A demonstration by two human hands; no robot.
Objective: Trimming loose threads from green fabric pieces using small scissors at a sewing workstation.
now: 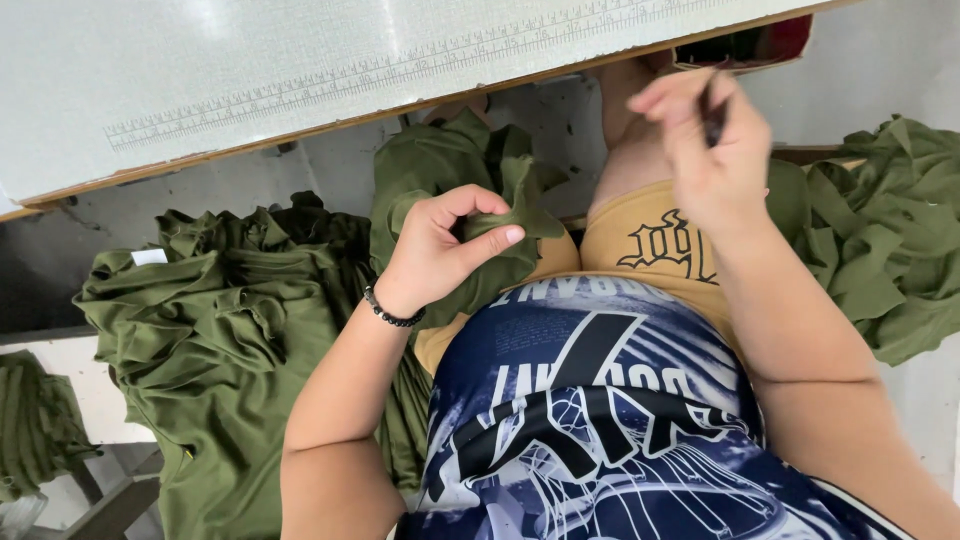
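Note:
My left hand pinches a fold of an olive-green garment that lies over my lap, thumb and fingers closed on the cloth. A black bead bracelet sits on that wrist. My right hand is raised above my knee and blurred, with a small dark slim tool gripped between its fingers. I am seated, wearing a blue printed shirt and yellow shorts.
A pile of olive-green garments rests on a stool at my left; another heap lies at my right. A white work table with a printed ruler and wooden edge spans the top. More green fabric is at far left.

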